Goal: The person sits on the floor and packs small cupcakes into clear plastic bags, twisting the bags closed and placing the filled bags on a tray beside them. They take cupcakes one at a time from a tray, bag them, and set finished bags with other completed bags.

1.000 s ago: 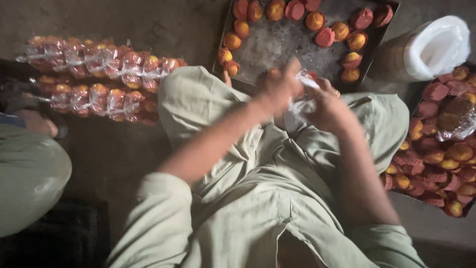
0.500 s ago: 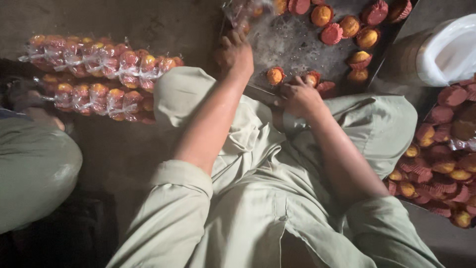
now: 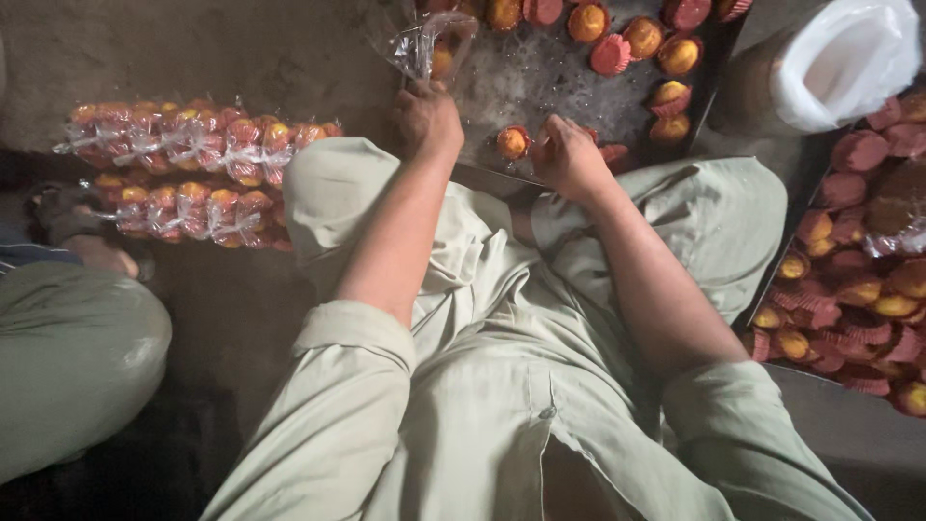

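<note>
looking down from my head camera, i see my left hand (image 3: 427, 118) closed around the bottom of a clear plastic bag (image 3: 427, 43), holding it up over the near left part of a dark metal tray (image 3: 540, 77). the bag stands open above the fingers, and something orange shows through it.

my right hand (image 3: 569, 159) rests at the near edge of the tray, fingers curled; i cannot tell whether it grips anything. a small orange cupcake (image 3: 512, 143) in a red paper cup sits just beside it, between the two hands, on the tray.

more cupcakes (image 3: 644, 43) lie along the far side of the tray. rows of bagged cupcakes (image 3: 183, 169) lie on the floor to the left. a second tray of cupcakes (image 3: 854, 289) sits to the right, with a white plastic bag (image 3: 849, 58) beyond it.
</note>
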The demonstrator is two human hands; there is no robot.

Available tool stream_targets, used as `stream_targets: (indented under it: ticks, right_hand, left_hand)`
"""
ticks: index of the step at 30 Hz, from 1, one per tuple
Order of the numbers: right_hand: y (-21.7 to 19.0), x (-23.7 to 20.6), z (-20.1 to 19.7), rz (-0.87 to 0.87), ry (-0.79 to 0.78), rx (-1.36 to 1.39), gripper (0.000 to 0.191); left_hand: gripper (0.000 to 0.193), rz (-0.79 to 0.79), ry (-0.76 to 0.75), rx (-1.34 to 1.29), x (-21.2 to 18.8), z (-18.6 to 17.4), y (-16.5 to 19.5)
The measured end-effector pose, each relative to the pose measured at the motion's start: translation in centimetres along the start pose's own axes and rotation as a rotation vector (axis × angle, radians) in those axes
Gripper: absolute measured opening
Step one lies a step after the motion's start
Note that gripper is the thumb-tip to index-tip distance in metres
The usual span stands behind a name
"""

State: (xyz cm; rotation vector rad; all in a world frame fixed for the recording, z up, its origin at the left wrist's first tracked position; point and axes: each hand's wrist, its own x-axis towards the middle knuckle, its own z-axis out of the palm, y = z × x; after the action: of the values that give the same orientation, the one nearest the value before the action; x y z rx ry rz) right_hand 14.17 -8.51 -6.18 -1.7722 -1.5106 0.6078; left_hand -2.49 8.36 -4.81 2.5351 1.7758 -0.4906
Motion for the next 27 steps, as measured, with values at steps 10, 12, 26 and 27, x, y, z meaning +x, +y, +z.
stream_targets:
  ticks: [10,12,26,27]
  right_hand:
    - [-2.1,-1.0,-1.5,0.454,-0.056,1.001,0.018]
    - [-4.0,-2.0,-2.7,0.551,-0.065,1.366,0.018]
    - [-9.8,-6.0,-4.5,0.442,-0.012,1.386,0.035]
    - [-9.7,-6.2,-4.8,0.409,-0.017,1.465,0.037]
  left_hand:
    - [0.063,0.092,-0.093,-1.109,-1.4,-2.1,-0.3]
    - [0.058,0.198,-0.292,-1.589,-3.5,-1.4,0.1]
    - [0.035,0.343,-0.672,-2.047,-8.6,0.7,1.2]
    - [0.032,0.34,-0.682,-2.076,-8.2,0.8,1.3]
